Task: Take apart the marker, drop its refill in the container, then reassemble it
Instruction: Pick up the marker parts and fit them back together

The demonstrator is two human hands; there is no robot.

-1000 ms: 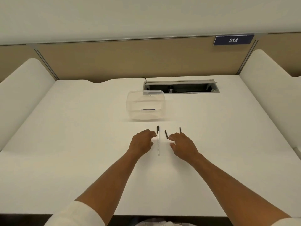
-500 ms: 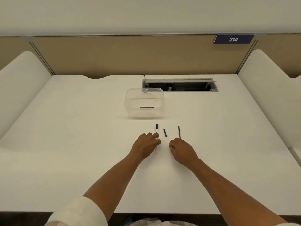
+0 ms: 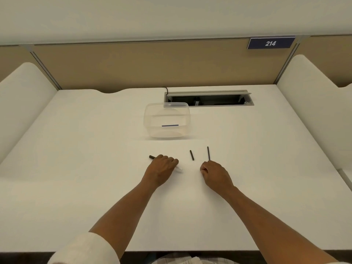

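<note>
My left hand (image 3: 162, 167) is closed over the white marker (image 3: 152, 157); its black cap end sticks out to the left and its white tail shows at the right of my fingers. My right hand (image 3: 214, 173) rests curled on the desk with nothing visible in it, just below a long thin black rod (image 3: 208, 153). A short black piece (image 3: 191, 155) lies between my hands, a little further away. The clear plastic container (image 3: 150, 119) stands beyond them, with a thin blue stick on its floor.
The white desk (image 3: 76, 168) has padded white side panels on both sides. An open grey cable tray (image 3: 209, 99) is set into the desk behind the container. A tan partition with a blue "214" sign (image 3: 270, 43) closes the back.
My left hand has closed over the marker and swung it from pointing away to lying crosswise, cap end left. My right hand has drawn back from the black pieces and curled.
</note>
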